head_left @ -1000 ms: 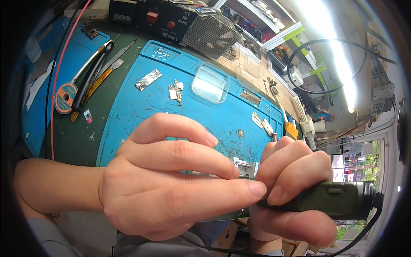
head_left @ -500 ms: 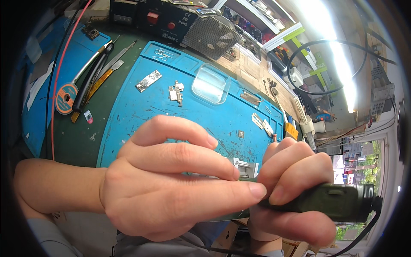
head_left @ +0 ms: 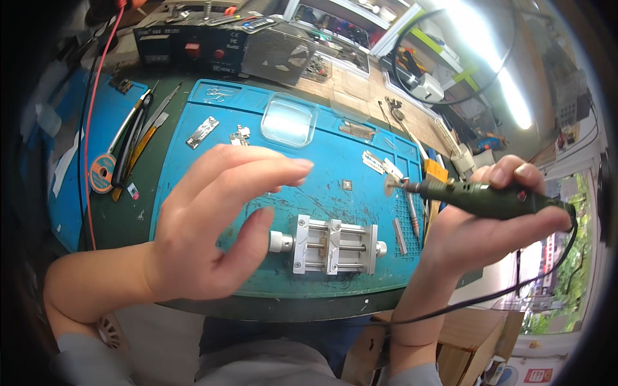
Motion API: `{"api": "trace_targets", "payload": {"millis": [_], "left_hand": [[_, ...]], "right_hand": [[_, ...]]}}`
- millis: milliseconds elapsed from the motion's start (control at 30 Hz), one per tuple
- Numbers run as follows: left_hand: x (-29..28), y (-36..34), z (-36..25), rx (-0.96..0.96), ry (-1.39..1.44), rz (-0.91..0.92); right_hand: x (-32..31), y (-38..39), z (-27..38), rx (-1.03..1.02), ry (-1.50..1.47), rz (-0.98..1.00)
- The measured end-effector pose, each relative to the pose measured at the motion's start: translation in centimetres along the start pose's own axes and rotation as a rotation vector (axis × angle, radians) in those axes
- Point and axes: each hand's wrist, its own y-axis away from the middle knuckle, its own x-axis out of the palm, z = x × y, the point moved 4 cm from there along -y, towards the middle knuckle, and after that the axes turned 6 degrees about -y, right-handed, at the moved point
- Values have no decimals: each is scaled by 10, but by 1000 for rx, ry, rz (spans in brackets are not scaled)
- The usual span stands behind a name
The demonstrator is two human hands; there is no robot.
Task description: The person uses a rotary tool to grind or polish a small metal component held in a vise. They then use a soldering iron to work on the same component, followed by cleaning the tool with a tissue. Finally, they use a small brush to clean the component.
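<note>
A dark green rotary tool (head_left: pixel 486 201) with a small disc (head_left: pixel 390 185) at its tip lies across my right hand (head_left: pixel 460 235), which is raised at the right with fingers curled round the body. The disc points left, above the blue mat (head_left: pixel 283 170). My left hand (head_left: pixel 206 222) is empty, its fingers and thumb apart, over the mat's left half. Just right of it, a silver screw clamp (head_left: pixel 333 246) stands on the mat near the front edge. A small square chip (head_left: pixel 347 185) lies beyond the clamp.
A clear plastic box (head_left: pixel 290 121), a metal-covered board piece (head_left: pixel 202 132) and small parts lie farther back. Knives (head_left: pixel 132 138) and a solder wick spool (head_left: pixel 102 174) sit at left. A black device (head_left: pixel 199 51) stands behind. The tool's cord (head_left: pixel 476 302) hangs across my right forearm.
My hands have come apart: the left has drawn back leftward from the tool. The right has risen and turned the tool, so its disc shows. The clamp is now in full sight.
</note>
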Motion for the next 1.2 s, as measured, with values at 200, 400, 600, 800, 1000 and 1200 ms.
{"api": "trace_targets", "payload": {"millis": [200,400,600,800,1000,1200], "left_hand": [[12,-7,-3,-84,-73,330],[18,-2,-1,-56,-202,503],[21,-4,0,-67,-191,505],[20,-4,-4,-93,-215,511],[13,-5,-14,339,-242,399],[-16,0,-12,369,52,203]], "right_hand": [[-16,-9,-19,64,-40,-36],[-14,-11,-27,71,13,-9],[-19,-8,-29,137,-36,-65],[-16,-4,-31,164,-66,-35],[-15,-4,-30,174,-81,-26],[-15,-6,-31,181,-75,-23]]}}
